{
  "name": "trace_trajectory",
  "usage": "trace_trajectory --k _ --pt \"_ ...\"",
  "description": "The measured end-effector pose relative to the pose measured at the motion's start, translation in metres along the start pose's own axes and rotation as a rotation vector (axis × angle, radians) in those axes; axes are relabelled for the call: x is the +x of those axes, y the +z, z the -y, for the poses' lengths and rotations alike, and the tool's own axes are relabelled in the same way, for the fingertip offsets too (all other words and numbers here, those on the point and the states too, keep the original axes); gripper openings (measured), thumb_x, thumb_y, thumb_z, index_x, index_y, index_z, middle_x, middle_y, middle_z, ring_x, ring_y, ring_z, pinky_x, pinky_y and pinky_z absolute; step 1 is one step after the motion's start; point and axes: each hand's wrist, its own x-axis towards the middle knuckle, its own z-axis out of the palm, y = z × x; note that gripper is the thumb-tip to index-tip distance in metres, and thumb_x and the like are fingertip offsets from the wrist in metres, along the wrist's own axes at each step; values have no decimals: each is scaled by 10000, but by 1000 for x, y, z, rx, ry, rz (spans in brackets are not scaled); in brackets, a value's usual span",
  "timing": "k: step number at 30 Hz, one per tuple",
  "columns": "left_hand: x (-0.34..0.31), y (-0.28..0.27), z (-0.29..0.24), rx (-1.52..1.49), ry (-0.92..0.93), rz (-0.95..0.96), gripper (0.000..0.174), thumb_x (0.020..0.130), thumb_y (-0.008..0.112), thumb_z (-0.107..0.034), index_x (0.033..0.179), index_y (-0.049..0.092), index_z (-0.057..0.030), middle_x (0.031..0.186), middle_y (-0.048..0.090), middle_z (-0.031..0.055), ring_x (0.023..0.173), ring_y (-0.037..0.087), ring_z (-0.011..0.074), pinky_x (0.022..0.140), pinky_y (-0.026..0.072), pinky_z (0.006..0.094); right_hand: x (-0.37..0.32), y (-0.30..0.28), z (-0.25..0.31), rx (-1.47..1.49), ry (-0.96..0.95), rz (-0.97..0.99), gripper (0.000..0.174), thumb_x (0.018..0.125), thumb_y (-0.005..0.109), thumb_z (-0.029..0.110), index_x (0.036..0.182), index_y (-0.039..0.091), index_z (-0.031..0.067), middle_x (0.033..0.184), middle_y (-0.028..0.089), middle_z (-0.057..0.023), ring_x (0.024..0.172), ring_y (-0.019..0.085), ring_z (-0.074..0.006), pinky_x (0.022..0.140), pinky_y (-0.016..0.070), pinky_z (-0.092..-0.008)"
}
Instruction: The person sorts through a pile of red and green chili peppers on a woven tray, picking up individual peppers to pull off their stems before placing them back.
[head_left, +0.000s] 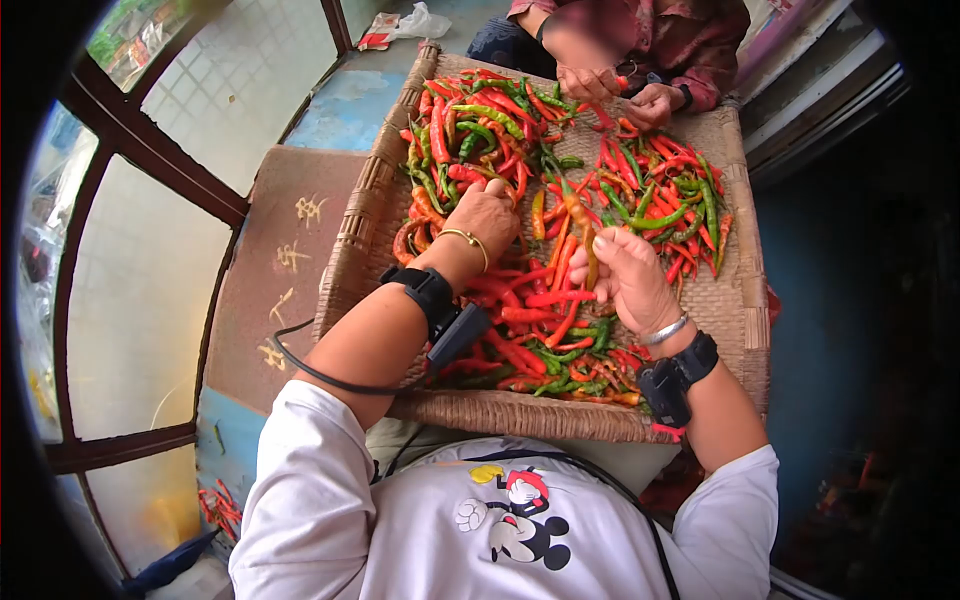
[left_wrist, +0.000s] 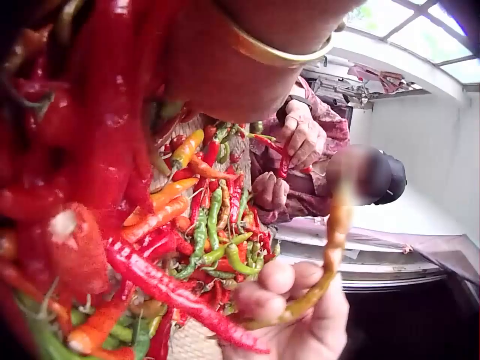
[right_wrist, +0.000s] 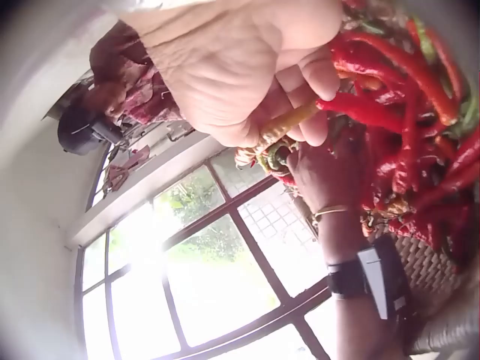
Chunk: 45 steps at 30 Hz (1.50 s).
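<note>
A yellowish-brown chili pepper (head_left: 581, 225) is pinched in my right hand (head_left: 632, 282), its long body pointing up and away in the head view. The same pepper curves up from the fingers in the left wrist view. My left hand (head_left: 487, 222) reaches into the upper-left heap of red and green chili peppers (head_left: 470, 130), back of the hand upward. Its fingertips are mostly hidden, and I cannot tell whether they hold a pepper. Between and below the hands lies a pile of red chili peppers (head_left: 530, 300). All these heaps lie in a shallow woven basket (head_left: 400, 150).
Another person's hands (head_left: 652, 104) hold a red chili pepper over the basket's far side. At the right is a mixed heap of chili peppers (head_left: 680, 205). A brown board with gold characters (head_left: 290, 240) and framed window panes (head_left: 140, 290) stand left of the basket.
</note>
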Motion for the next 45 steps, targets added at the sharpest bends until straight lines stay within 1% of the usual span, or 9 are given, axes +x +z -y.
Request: trace_trajectory --k 7,10,15,17,22,29,34,41,45 --pt "1 -12 -4 -2 -16 88 103 682 536 -182 724 622 -144 767 559 -26 873 464 168 728 383 287 2 -4 3 169 25 -63 189 836 529 204 972 505 75 750 576 -11 626 557 -80 459 398 -173" --pt "-1 -18 -5 -156 -7 -113 127 692 525 -169 798 564 -111 765 532 -8 831 469 181 739 392 299 0 -10 -1 153 70 -71 236 817 560 212 1007 508 82 700 545 15 562 508 -64 433 361 -164" --pt "5 -56 -17 -214 30 -152 146 694 528 -154 829 533 -98 755 535 16 796 488 196 703 420 306 -3 -15 -6 214 90 -126 184 831 553 268 879 545 91 645 544 21 508 495 -65 423 344 -177" --pt "5 -59 -17 -310 16 -319 161 678 561 -144 831 546 -96 715 527 12 743 497 193 648 434 304 -4 -16 -4 213 101 -123 217 846 532 296 856 550 79 660 557 7 528 510 -73 436 356 -184" --pt "2 -75 -24 -739 -243 -107 192 773 593 -154 915 578 -26 771 587 131 692 587 307 582 461 377 -3 -15 -11 103 124 -146 286 865 507 301 943 557 30 735 577 -23 610 547 -86 502 414 -203" --pt "-7 -75 -55 -957 -50 -314 356 740 641 -177 1029 539 4 821 572 156 770 573 307 645 468 362 2 -10 -23 305 42 -32 307 882 477 277 1004 540 3 905 592 -60 802 570 -131 723 458 -264" --pt "-12 -70 -59 -1256 -38 -294 292 768 617 -174 1004 542 -20 830 576 146 766 565 296 659 456 336 -2 -4 -10 357 82 -101 247 883 465 255 927 553 28 801 581 -34 735 544 -102 655 442 -235" --pt "0 -60 -39 -983 -64 -570 315 735 614 -27 1042 551 -59 913 590 111 866 560 295 729 459 348 -9 -7 0 173 90 72 238 874 474 253 926 523 26 645 551 -35 561 525 -99 529 430 -219" --pt "-3 -52 -45 -1318 -125 -265 296 751 611 -11 1041 554 -29 843 614 65 770 599 178 698 481 279 -8 -11 -2 191 96 90 252 876 484 270 944 519 30 650 552 -31 545 517 -92 511 421 -207"
